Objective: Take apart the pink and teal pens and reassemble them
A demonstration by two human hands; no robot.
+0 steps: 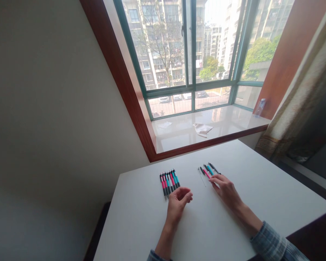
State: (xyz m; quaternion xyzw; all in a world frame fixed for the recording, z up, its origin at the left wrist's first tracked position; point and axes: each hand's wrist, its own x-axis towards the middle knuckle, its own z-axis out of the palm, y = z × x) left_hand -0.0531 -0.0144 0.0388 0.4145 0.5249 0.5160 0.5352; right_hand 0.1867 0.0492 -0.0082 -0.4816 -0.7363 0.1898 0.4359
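A row of several pens (169,181) with pink, teal and black barrels lies side by side on the white table (201,224). My left hand (178,203) rests just below that row, fingers curled loosely, holding nothing I can see. A smaller group of pen parts and pens (208,170) lies to the right. My right hand (225,188) lies palm down over the near end of that group, fingertips touching a pen there. A thin clear refill (201,176) lies beside the group.
The table's far edge meets a glossy white windowsill (233,125) carrying a crumpled white cloth (202,129) and a small bottle (259,107). A curtain (301,108) hangs at the right. A plain wall (57,127) stands to the left.
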